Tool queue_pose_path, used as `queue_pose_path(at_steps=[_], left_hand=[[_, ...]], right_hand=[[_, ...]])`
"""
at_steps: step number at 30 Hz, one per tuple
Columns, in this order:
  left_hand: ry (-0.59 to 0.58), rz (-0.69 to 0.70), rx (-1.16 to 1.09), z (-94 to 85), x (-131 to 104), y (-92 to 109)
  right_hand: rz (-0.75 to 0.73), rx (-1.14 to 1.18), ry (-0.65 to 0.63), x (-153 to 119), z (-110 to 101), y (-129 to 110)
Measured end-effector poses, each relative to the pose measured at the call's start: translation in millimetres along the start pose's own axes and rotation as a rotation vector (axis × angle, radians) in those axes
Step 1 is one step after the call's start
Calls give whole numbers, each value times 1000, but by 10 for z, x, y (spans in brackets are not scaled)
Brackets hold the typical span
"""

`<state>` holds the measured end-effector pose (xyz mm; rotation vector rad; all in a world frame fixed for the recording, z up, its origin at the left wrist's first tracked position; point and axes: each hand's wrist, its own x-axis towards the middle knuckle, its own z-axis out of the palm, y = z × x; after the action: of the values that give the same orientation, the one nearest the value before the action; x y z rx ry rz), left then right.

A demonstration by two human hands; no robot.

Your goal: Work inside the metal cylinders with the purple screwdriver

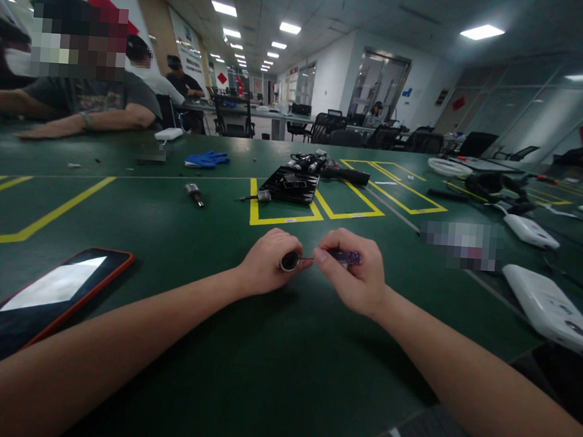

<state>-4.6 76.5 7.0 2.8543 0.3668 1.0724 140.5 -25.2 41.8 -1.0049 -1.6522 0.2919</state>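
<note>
My left hand is closed around a small dark cylinder with a pale round rim, its end facing me. Most of the cylinder's body is hidden by my fingers. In my right hand is a screwdriver with a purple see-through handle, gripped between thumb and fingers. Its thin shaft points left and reaches the side of the cylinder; whether the tip sits in a screw cannot be made out. Both hands are just above the green table, near its middle.
Beyond my hands lie a black tray with metal parts, a small motor-like part, another metal cylinder and a blue glove. A phone is at left, white devices at right. A person leans on the table's far left.
</note>
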Motion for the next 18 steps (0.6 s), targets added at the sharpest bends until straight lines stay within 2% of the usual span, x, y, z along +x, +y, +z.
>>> queue_pose_path(at_steps=[9,18], left_hand=[[20,15,-14,22,-23,-8],[7,23,-12,20,-29,-17]], right_hand=[[236,163,107,85,23,107],[310,289,133,94,35,183]])
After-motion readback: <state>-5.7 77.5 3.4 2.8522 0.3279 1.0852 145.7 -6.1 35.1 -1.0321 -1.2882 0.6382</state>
